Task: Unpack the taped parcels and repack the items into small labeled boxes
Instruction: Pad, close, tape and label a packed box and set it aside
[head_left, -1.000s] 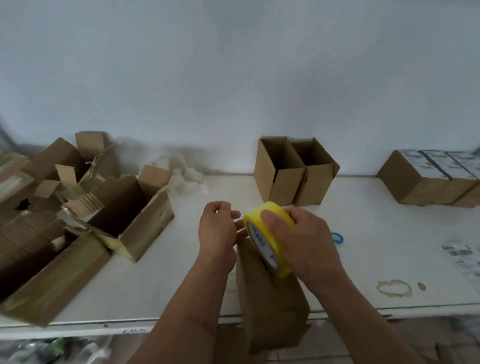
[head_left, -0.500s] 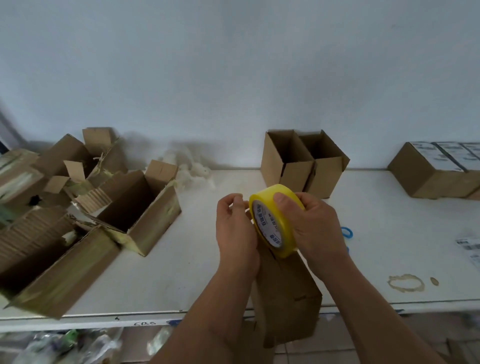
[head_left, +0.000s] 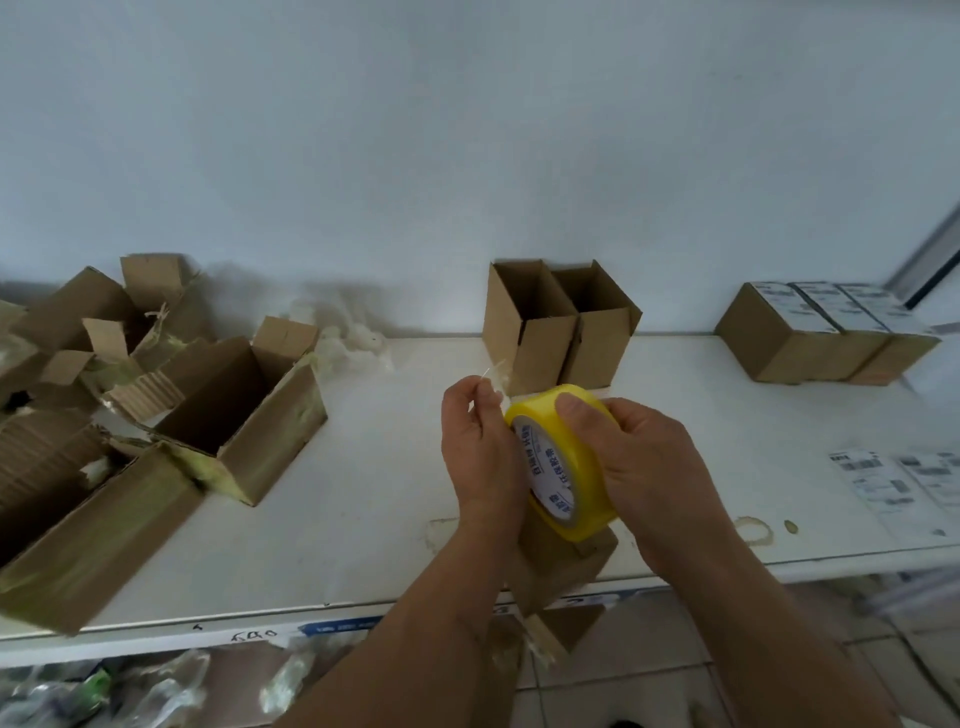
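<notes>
At table edge, my right hand (head_left: 639, 457) grips tape roll (head_left: 563, 462); left hand (head_left: 480, 441) pinches tape end (head_left: 493, 376) at 11 o'clock; I should pull it taut over small box (head_left: 563, 564).

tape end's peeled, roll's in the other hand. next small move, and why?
Probably draw the strip out further and lay it on the small brown cardboard box beneath the hands. The left hand pinches the clear tape's free end, the right hand grips the yellow tape roll, and only a short length is out.
</notes>
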